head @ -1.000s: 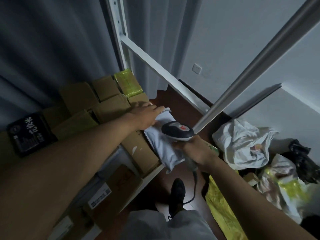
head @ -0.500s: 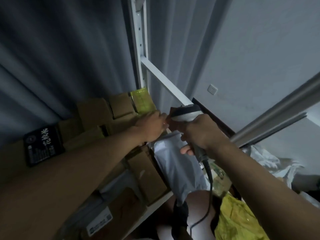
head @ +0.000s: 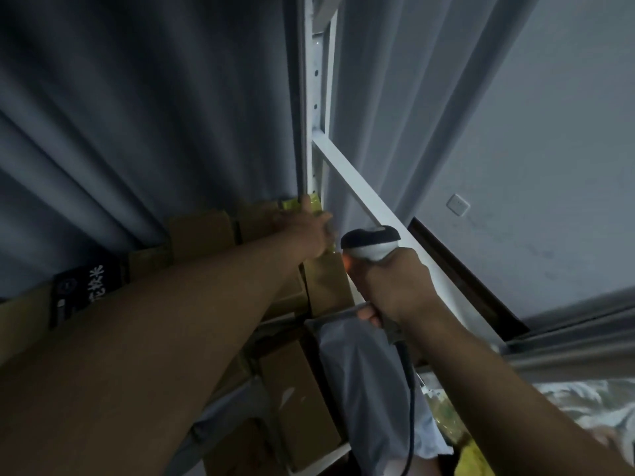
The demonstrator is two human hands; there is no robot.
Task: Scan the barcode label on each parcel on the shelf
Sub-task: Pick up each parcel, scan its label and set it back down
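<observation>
While nothing in view tells which labels have been read, the work looks to be somewhere in the middle: the shelf [head: 338, 456] carries many parcels, and the scanner is aimed at only one of them. No barcode label can be made out from here, so what is done and what is left stays a guess.

Grey curtains [head: 137, 115] hang behind the shelf, and its white upright post [head: 318, 97] rises at the back right corner. Brown cardboard boxes [head: 199, 231] fill the back edge, with a black printed package [head: 86, 290] toward the left. A grey plastic mailer bag [head: 360, 379] hangs over the front edge at the right end.

The left hand [head: 309, 231] reaches to the back right corner and lies over a yellow-taped parcel [head: 318, 204], fingers fairly straight on its top; whether they curl behind it I cannot tell. The right hand [head: 395, 286] has its grip wrapped round the handle of the barcode scanner [head: 371, 243], whose head points at the box [head: 326, 283] just below the left hand, an orange glow at its nose.

The left forearm covers several boxes, and the scanner cable [head: 410, 407] trails across the mailer bag.
</observation>
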